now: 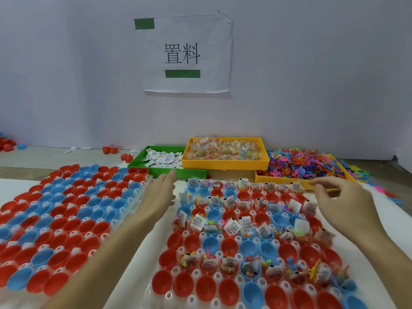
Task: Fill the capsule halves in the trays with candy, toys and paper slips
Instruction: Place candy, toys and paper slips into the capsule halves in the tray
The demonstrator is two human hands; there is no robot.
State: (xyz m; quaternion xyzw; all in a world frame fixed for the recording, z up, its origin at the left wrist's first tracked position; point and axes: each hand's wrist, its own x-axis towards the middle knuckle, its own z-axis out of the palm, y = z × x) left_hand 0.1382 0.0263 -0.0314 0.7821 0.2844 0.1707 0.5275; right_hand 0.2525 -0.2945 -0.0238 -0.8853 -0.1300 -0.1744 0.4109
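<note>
Head view: partly filled tray between left hand, right hand.

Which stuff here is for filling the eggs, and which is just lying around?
For the job: right tray, left tray, slips bin, candy bin, toy bin, left hand, right hand.

Lying about: wall sign, loose red halves, stray slips.
</note>
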